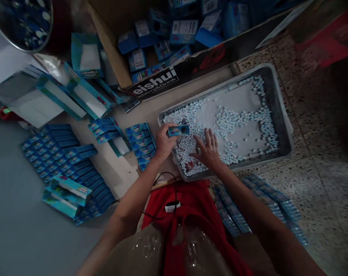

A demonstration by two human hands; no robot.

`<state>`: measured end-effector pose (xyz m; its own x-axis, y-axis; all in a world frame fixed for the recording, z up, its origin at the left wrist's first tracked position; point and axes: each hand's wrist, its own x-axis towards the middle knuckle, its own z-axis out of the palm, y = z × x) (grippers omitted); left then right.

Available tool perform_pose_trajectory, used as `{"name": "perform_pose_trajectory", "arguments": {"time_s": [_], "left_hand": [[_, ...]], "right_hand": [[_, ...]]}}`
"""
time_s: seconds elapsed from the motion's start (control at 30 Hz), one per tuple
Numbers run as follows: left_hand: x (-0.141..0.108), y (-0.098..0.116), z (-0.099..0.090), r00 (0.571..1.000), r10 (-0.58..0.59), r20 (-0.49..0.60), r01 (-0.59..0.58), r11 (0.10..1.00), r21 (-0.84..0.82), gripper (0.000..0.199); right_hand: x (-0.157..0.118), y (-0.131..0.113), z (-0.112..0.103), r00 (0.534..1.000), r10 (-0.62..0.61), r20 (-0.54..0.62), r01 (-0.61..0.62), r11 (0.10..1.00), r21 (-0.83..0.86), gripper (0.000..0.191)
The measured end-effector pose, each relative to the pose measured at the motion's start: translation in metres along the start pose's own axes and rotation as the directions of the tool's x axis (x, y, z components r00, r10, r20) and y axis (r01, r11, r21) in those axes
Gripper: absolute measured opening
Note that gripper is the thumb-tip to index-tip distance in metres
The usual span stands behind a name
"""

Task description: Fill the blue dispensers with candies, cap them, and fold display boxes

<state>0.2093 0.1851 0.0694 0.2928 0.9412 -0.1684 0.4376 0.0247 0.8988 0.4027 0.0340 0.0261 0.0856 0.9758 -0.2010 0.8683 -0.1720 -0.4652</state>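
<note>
My left hand (165,142) grips a small blue candy box (178,130) by one end, over the near left corner of a metal tray (283,115). A dark round spot shows on the box's face. Small white and pale blue candies (231,118) lie loose in the tray, thickest on its left side. My right hand (208,148) hovers over or touches the candies, palm down with fingers spread; contact is hard to tell. Just left of my left hand stands a short row of similar small boxes (141,143).
A large cardboard carton (159,86) full of blue boxes stands behind. Stacked small boxes (59,149) and open display boxes (89,97) fill the left. A metal pot (49,38) is at upper left. Wrapped packs (257,199) lie at lower right by the tiled floor (320,168).
</note>
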Motion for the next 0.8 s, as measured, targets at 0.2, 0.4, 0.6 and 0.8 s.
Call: {"name": "perform_pose_trajectory", "arguments": {"time_s": [0.2, 0.4, 0.6, 0.8], "left_hand": [[-0.005, 0.001, -0.02, 0.998, -0.065, 0.015, 0.067, 0.976, -0.209, 0.036], [-0.017, 0.002, -0.032, 0.995, -0.092, 0.032, 0.096, 0.982, -0.164, 0.039], [-0.025, 0.012, -0.025, 1.0, -0.008, 0.019, 0.005, 0.987, 0.16, 0.04], [-0.02, 0.02, -0.015, 0.993, 0.027, 0.119, -0.062, 0.951, 0.303, 0.039]], "right_hand": [[0.072, -0.013, 0.013, 0.977, -0.162, 0.137, 0.18, 0.974, -0.135, 0.086], [0.098, -0.014, 0.004, 0.975, 0.016, 0.223, -0.013, 1.0, -0.014, 0.034], [0.083, -0.027, -0.028, 0.871, 0.444, 0.211, -0.348, 0.254, 0.902, 0.039], [0.079, -0.085, -0.059, 0.917, 0.395, 0.049, 0.023, -0.175, 0.984, 0.035]]}}
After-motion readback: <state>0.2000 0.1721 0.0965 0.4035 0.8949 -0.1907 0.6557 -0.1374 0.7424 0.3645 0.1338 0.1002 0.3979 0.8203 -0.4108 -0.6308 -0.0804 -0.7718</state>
